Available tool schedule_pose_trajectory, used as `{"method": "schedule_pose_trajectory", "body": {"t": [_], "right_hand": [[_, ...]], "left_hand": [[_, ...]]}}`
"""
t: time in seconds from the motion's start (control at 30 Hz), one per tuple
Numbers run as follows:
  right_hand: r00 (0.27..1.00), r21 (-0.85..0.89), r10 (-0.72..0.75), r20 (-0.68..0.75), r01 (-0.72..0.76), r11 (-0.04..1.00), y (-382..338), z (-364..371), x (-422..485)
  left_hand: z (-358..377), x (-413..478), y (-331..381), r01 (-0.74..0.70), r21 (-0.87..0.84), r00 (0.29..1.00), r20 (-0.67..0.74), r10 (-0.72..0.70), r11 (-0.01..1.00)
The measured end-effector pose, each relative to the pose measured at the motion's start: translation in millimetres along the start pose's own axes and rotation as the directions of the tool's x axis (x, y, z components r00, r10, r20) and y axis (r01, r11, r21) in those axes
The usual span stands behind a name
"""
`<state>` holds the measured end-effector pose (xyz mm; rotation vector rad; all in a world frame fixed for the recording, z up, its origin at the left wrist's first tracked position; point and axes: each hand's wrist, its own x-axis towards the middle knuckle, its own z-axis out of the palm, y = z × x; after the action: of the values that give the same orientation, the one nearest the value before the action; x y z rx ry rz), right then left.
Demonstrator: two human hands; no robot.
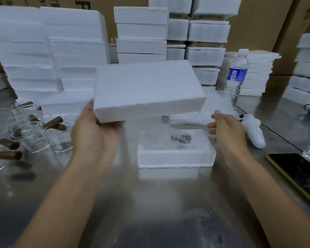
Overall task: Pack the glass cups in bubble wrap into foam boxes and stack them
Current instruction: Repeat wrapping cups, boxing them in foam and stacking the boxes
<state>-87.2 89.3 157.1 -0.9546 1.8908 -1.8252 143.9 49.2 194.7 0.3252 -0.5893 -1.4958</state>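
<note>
My left hand (95,133) grips the near left corner of a white foam lid (147,88), holding it in the air above the table. Below and to the right lies an open foam box (175,158) with a bubble-wrapped glass cup (170,138) inside; its brown handle shows through the wrap. My right hand (225,129) hovers beside the box's right edge with relaxed fingers, holding nothing. A sheet of bubble wrap (200,117) lies just behind the box.
Several loose glass cups with brown handles (34,133) crowd the table's left. Stacks of foam boxes (141,33) fill the back. A water bottle (237,76), a white controller (252,129) and a phone (297,174) sit on the right.
</note>
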Motion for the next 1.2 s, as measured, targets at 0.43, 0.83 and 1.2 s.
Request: {"method": "schedule_pose_trajectory", "body": {"t": [0.43,0.83,1.2], "right_hand": [[0.959,0.343,0.069,0.274,-0.164,0.925,-1.9,-6.6,-1.2],[0.936,0.302,0.199,0.288,-0.286,0.909,7.9,-7.7,6.4],[0.946,0.263,0.177,0.273,-0.250,0.932,16.0,-5.1,7.8]], "left_hand": [[-27.2,7.2,-40.0,0.130,0.595,0.987,0.000,-0.162,0.793],[-36.2,9.0,-50.2,-0.038,0.826,0.997,0.065,-0.029,0.563],[-41.6,17.2,-50.7,0.113,0.826,0.989,-0.041,-0.141,0.552]]}}
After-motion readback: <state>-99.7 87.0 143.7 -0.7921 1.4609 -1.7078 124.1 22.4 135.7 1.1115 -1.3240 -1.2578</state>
